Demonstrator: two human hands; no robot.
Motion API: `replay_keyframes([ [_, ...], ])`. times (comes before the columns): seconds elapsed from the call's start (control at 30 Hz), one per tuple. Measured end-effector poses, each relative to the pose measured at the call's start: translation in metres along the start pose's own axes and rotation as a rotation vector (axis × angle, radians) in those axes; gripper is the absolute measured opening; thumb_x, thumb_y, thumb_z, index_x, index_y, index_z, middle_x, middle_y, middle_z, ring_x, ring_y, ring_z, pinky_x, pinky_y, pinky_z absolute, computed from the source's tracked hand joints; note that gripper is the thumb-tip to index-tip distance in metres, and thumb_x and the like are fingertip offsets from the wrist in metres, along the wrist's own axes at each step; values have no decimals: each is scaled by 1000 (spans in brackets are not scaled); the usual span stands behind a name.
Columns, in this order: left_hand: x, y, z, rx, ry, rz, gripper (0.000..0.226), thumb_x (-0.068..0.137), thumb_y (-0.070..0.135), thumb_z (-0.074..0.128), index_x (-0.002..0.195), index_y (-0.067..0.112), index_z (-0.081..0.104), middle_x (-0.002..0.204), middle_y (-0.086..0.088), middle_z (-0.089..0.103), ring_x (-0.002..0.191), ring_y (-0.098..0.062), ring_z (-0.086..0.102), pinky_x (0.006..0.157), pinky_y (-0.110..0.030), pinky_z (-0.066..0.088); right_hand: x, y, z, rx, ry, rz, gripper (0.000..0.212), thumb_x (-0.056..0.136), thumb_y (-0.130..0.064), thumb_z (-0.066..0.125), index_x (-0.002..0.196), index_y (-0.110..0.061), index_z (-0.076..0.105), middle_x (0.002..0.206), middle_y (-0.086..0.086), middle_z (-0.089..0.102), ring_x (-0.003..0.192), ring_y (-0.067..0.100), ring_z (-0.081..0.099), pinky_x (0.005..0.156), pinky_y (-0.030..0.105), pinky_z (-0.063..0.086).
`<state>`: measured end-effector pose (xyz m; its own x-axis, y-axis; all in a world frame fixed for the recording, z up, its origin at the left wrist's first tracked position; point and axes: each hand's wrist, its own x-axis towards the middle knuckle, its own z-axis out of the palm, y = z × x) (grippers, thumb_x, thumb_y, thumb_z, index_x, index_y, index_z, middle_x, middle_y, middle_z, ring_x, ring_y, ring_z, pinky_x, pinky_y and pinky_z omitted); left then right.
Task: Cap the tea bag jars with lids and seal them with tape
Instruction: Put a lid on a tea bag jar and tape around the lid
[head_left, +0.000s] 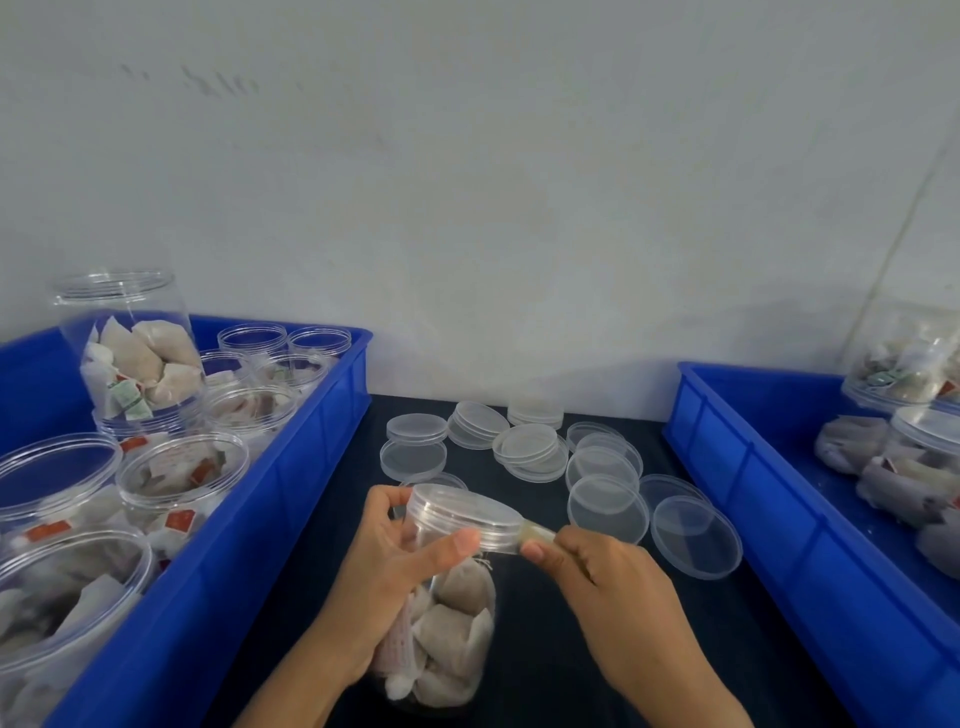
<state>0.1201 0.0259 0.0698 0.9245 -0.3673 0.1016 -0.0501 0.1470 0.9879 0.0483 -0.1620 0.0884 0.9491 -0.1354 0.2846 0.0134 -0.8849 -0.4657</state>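
A clear plastic jar (452, 623) filled with tea bags stands near the front of the dark table, with a clear lid (462, 512) on top. My left hand (395, 566) wraps around the jar's neck, thumb pressed against the lid's rim. My right hand (613, 587) pinches a strip of clear tape (537, 531) that runs from the lid's right edge to my fingertips. The tape roll is not in view.
Several loose clear lids (530, 447) lie scattered on the table (545, 649) behind the jar. A blue bin (291, 467) on the left holds several uncapped jars of tea bags. A second blue bin (769, 499) on the right holds capped jars. A white wall stands behind.
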Motion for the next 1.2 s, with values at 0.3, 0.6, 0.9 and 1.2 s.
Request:
replay_keyframes([
  [0.3, 2, 1, -1, -21, -89, -9, 102, 34, 54, 92, 114, 10, 45, 104, -3, 73, 96, -20, 71, 73, -24, 56, -1, -5, -4, -19, 17, -17, 66, 67, -80, 9, 68, -26, 47, 58, -4, 50, 55, 7, 45, 58, 20, 26],
  [0.6, -7, 5, 1, 323, 78, 172, 32, 81, 53, 58, 109, 37, 63, 104, 12, 62, 99, -2, 61, 82, -19, 49, -4, -13, 7, -107, 50, 59, 58, 71, -76, 6, 67, -28, 39, 63, -6, 50, 61, 5, 49, 64, 23, 34],
  [0.9, -7, 3, 12, 523, 216, 142, 71, 40, 78, 67, 102, 55, 43, 94, 35, 59, 93, 21, 53, 73, -10, 39, -9, -25, 22, -27, 70, 91, 52, 88, -71, 25, 77, -24, 46, 68, -6, 56, 66, 11, 58, 61, 24, 44],
  [1.2, 1, -4, 2, 347, 293, 128, 71, 40, 67, 74, 102, 39, 54, 98, 32, 64, 89, 14, 60, 65, -9, 46, -7, -20, 10, -41, 55, -3, 70, 69, -82, 3, 79, -28, 47, 69, -3, 57, 65, 10, 56, 68, 26, 48],
])
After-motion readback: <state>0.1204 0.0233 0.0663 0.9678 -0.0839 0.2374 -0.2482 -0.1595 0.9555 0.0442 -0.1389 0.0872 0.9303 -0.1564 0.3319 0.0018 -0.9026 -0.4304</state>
